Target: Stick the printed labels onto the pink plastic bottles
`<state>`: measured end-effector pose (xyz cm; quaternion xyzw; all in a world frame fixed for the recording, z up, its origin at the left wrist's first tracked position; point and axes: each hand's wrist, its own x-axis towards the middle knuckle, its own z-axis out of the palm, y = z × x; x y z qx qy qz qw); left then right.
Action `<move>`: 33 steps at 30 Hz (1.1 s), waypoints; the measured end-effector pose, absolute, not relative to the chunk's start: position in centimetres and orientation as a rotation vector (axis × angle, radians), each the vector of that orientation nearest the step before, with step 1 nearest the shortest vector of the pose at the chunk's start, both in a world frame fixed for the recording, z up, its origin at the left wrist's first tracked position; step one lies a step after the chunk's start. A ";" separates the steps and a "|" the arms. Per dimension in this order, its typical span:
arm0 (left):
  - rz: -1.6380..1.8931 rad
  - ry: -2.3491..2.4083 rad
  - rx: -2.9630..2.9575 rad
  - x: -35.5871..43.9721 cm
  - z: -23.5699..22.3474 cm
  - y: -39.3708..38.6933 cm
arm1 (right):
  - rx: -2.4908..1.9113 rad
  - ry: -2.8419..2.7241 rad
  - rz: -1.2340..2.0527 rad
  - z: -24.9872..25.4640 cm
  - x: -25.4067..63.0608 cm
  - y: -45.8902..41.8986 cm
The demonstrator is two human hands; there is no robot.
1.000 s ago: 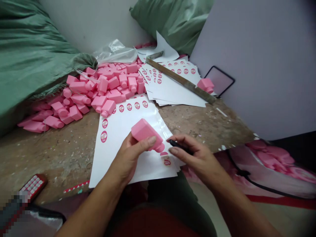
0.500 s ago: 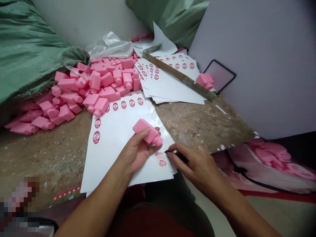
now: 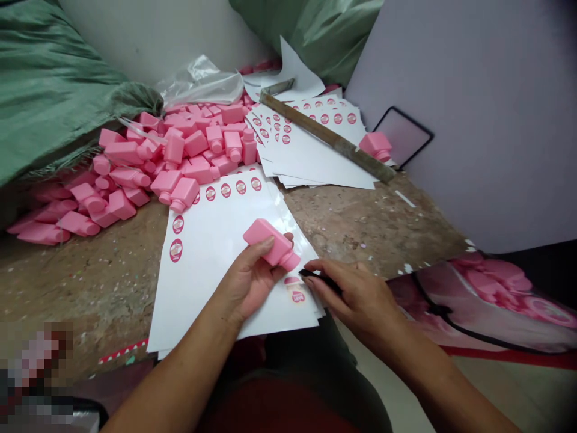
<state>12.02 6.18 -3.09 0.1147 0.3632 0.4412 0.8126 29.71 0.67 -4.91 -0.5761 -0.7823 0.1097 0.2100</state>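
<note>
My left hand [image 3: 252, 282] is closed around a pink plastic bottle [image 3: 270, 242], its neck pointing right and down toward me. Beneath it lies a white sticker sheet [image 3: 216, 240] with round pink labels along its far and left edges. In my right hand [image 3: 356, 288] a slim black pointed tool [image 3: 325, 280] is pinched, its exact kind partly hidden by the fingers. The tool's tip is close to a small "BABY" sticker [image 3: 296, 293] at the sheet's near right; I cannot tell whether they touch.
Many pink bottles [image 3: 175, 144] are heaped at the back left beside a green sack [image 3: 58, 90]. A metal bar [image 3: 329, 137] lies across more label sheets [image 3: 311, 162]. One bottle [image 3: 376, 146] sits by the right wall. A clear bag of pink items [image 3: 496, 294] is at lower right.
The tool's tip in my right hand has shifted slightly up and left. The bottle in my left hand has moved and turned very little.
</note>
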 end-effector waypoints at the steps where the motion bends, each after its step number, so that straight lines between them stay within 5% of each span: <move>1: 0.943 0.765 0.239 12.0 -3.1 6.2 | -1.571 -2.194 0.309 -5.1 29.9 0.8; 33: 0.920 0.707 0.210 11.7 -3.6 6.5 | -1.232 -2.465 0.524 -4.5 31.4 5.1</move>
